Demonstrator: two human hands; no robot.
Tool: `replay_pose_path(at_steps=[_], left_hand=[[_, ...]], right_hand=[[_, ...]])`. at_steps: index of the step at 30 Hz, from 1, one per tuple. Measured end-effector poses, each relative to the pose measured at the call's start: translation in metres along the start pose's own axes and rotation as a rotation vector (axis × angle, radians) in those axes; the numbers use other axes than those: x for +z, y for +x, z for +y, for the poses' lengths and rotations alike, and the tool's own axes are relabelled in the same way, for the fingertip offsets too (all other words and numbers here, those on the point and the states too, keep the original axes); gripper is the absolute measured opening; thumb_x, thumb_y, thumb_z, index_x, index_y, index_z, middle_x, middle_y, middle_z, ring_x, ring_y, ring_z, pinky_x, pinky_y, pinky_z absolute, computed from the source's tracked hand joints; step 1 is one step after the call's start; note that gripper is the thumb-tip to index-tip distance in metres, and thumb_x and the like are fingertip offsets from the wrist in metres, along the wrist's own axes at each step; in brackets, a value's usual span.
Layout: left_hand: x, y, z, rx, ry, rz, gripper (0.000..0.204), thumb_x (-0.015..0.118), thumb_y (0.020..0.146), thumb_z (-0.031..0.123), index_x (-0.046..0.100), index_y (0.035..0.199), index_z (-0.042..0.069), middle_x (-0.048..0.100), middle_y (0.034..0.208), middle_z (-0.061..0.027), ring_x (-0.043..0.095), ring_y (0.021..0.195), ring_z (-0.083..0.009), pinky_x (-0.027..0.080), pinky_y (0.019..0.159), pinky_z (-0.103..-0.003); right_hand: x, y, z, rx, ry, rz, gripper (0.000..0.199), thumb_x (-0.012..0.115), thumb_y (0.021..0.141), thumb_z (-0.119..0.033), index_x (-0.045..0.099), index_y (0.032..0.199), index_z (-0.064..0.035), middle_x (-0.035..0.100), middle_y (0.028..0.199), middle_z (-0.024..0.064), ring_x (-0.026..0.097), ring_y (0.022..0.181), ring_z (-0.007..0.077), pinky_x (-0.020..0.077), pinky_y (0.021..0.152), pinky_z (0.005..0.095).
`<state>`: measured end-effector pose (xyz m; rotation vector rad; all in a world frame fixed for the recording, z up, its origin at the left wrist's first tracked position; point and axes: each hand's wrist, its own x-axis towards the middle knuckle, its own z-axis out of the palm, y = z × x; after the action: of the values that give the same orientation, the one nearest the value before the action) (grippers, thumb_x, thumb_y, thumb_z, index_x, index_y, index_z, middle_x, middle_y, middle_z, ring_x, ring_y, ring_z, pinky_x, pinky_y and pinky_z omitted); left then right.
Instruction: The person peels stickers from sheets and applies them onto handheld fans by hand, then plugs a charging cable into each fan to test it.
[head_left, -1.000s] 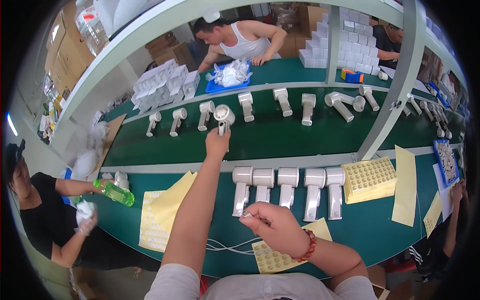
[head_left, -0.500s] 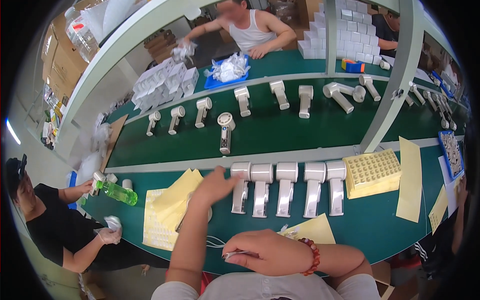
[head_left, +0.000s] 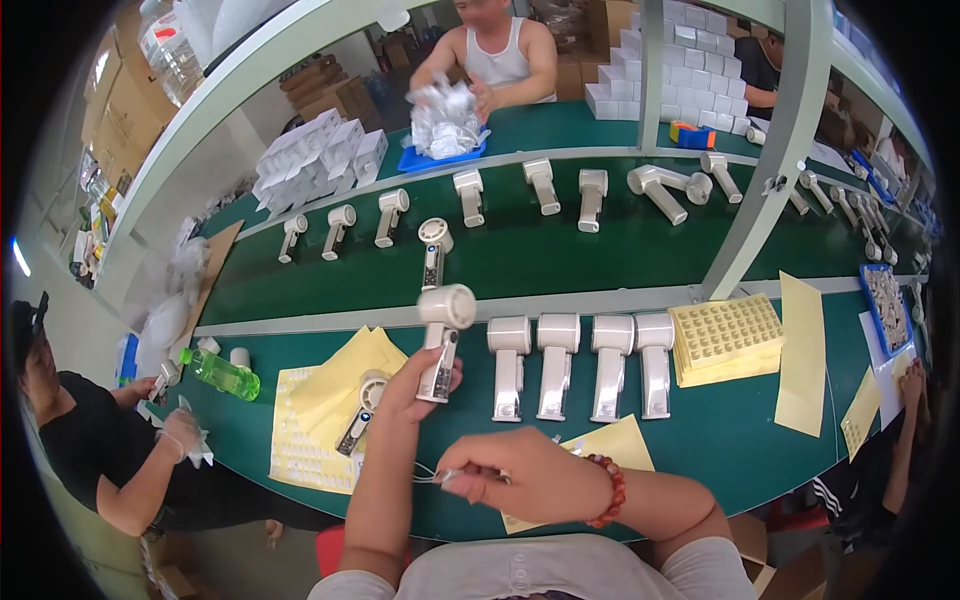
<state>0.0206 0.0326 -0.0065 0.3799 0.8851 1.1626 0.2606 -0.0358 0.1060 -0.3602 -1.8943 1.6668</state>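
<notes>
My left hand [head_left: 412, 384] is wrapped round the handle of a white handheld fan [head_left: 446, 306], held upright over the table with its round head up. Below it, my right hand [head_left: 535, 474] is closed in a pinch on the end of a thin white cable [head_left: 426, 474]. Another handheld fan [head_left: 362, 412], partly behind my left forearm, rests on yellow sticker sheets [head_left: 312, 440]. To the right of my left hand stands a row of several handheld fans [head_left: 557, 362], heads away from me.
Beyond a metal rail [head_left: 360, 310], more fans [head_left: 467, 198] are spread on a green belt. A stack of yellow dimpled sheets [head_left: 728, 345] sits right of the row. One co-worker [head_left: 500, 60] handles plastic bags across; another [head_left: 85, 430] works at left near a green bottle [head_left: 222, 373].
My left hand has taken the leftmost fan from the row, lifted it and drawn it left. My right hand keeps its pinch. The co-worker across now has both hands at the plastic bags.
</notes>
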Motion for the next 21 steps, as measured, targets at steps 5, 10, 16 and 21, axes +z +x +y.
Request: replay_pose_path(at_steps=[5, 10, 16, 21], left_hand=[[0.053, -0.002, 0.002, 0.186, -0.656, -0.539, 0.038, 0.057, 0.075, 0.001, 0.045, 0.111, 0.005, 0.048, 0.111, -0.0085, 0.051, 0.1, -0.0189, 0.05, 0.076, -0.03], [0.098, -0.007, 0.01, 0.172, -0.663, -0.559, 0.031, 0.053, 0.09, 0.033, 0.047, 0.11, 0.01, 0.047, 0.096, -0.0019, 0.045, 0.082, -0.0129, 0.045, 0.067, -0.025], [0.114, -0.008, 0.005, 0.296, -0.641, -0.542, 0.043, 0.046, 0.091, 0.046, 0.047, 0.114, 0.01, 0.046, 0.089, -0.001, 0.043, 0.075, -0.0106, 0.043, 0.062, -0.023], [0.119, -0.006, 0.002, 0.307, -0.671, -0.552, 0.047, 0.046, 0.09, 0.05, 0.046, 0.114, 0.01, 0.045, 0.087, -0.0005, 0.042, 0.073, -0.0102, 0.042, 0.06, -0.022]], right_hand=[[-0.017, 0.02, 0.031, 0.249, 0.335, 0.163, 0.017, 0.048, 0.093, -0.014, 0.057, 0.1, -0.0019, 0.058, 0.073, 0.002, 0.049, 0.057, 0.0037, 0.0397, 0.052, 0.0179], [-0.023, 0.024, 0.038, 0.226, 0.5, 0.304, 0.024, 0.047, 0.095, -0.022, 0.055, 0.1, -0.0001, 0.049, 0.07, -0.0007, 0.036, 0.056, 0.0037, 0.029, 0.05, 0.017], [-0.024, 0.024, 0.042, 0.161, 0.634, 0.362, 0.021, 0.046, 0.095, -0.019, 0.055, 0.098, -0.0005, 0.046, 0.069, -0.0013, 0.033, 0.056, 0.0052, 0.0269, 0.051, 0.0186], [-0.022, 0.023, 0.045, 0.16, 0.62, 0.388, 0.02, 0.046, 0.095, -0.018, 0.055, 0.097, -0.0009, 0.046, 0.067, -0.0011, 0.033, 0.055, 0.0053, 0.0271, 0.051, 0.0192]])
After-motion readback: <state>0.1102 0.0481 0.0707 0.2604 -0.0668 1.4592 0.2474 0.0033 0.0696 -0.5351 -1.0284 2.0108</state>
